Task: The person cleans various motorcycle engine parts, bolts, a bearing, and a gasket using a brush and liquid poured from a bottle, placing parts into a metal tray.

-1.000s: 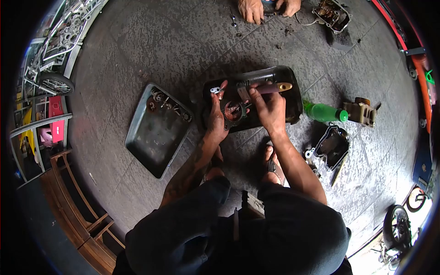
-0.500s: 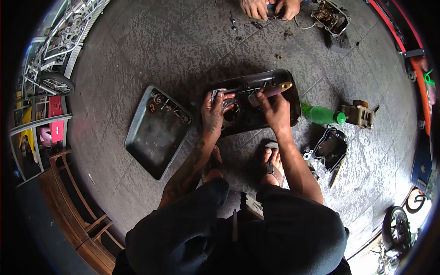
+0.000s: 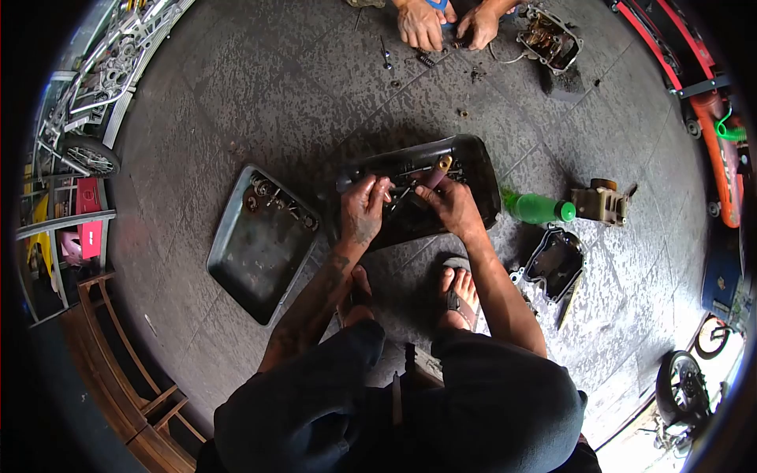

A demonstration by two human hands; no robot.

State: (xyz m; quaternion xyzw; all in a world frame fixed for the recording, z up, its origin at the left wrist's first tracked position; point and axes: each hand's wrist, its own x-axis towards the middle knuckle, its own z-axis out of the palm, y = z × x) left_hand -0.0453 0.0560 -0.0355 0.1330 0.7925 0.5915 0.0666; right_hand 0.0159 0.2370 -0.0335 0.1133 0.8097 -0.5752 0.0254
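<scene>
My right hand [image 3: 456, 208] is closed round the purplish handle of a paintbrush [image 3: 438, 173], its pale, holed end pointing up and away. The bristles are mostly hidden by my fingers. My left hand [image 3: 364, 211] has curled fingers, wet and dark with grime, and what they hold is too small and dark to make out. A thin dark rod [image 3: 403, 199] shows between the two hands. Both hands are over a black tray [image 3: 482, 162] with dark liquid and metal parts in it.
On the left lies a grey tray [image 3: 264, 272] with small metal parts. To the right are a green bottle [image 3: 540, 208], an engine block part [image 3: 602, 202] and an open cover [image 3: 556, 264]. Another person's hands [image 3: 449, 25] work near springs and a casing [image 3: 552, 41].
My left hand has turned, and the shiny metal part at its fingers no longer shows. My right hand has brought the brush left and swung its handle more upright. The view has shifted slightly.
</scene>
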